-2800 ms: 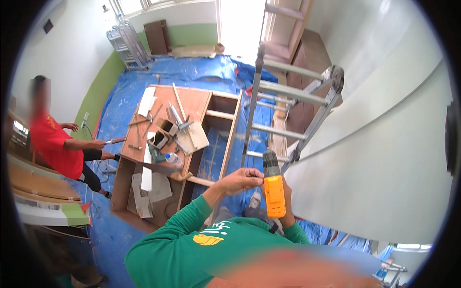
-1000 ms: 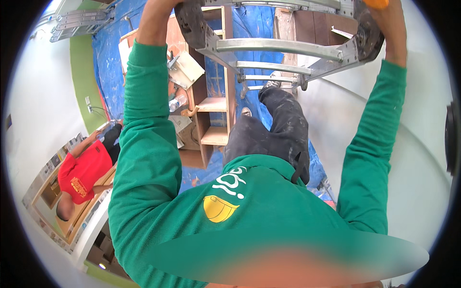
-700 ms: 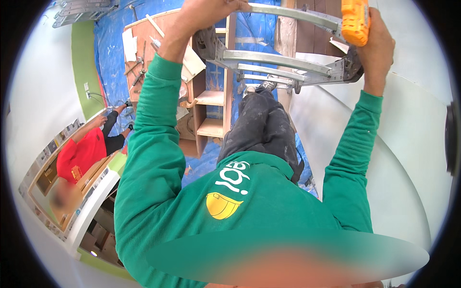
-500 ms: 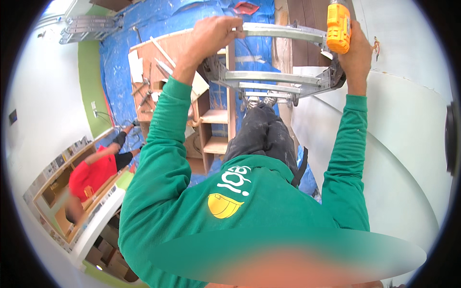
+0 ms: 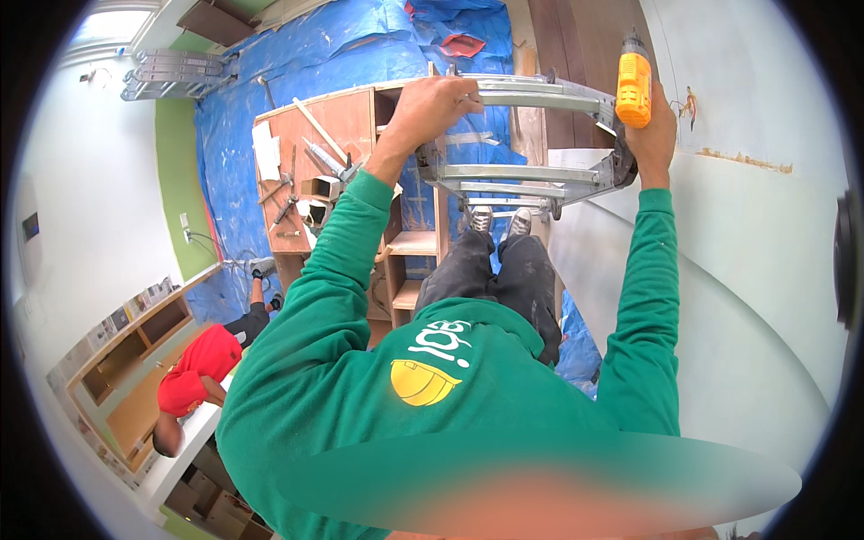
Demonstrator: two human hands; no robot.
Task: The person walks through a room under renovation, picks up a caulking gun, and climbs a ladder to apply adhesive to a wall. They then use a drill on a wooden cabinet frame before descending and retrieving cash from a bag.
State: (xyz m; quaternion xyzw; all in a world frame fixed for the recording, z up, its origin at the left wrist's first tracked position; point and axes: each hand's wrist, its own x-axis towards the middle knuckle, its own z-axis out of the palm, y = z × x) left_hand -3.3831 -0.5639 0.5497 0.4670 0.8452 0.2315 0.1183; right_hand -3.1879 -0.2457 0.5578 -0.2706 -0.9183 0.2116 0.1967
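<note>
My left hand (image 5: 430, 110) is closed around the top left end of a metal stepladder (image 5: 526, 173), below and in front of me. In my right hand (image 5: 655, 139), beside the ladder's right side, is a yellow cordless drill (image 5: 634, 90) with its dark chuck pointing away from me. Part of the drill's handle is hidden by my fingers, and whether this hand also touches the ladder I cannot tell. My shoes (image 5: 518, 223) show beyond the lower rungs; what they stand on is hard to make out.
Left of the ladder, a plywood cabinet (image 5: 333, 112) bears a caulking gun (image 5: 326, 157) and hand tools. Blue sheeting (image 5: 229, 171) covers the floor. A white wall (image 5: 711, 225) stands close on my right, with exposed wires (image 5: 689, 103). A person in red (image 5: 202, 364) bends over at the left.
Both hands and the ladder sit slightly lower in the picture, and my left hand lies farther right. More tools show on the cabinet. The person in red has shifted posture.
</note>
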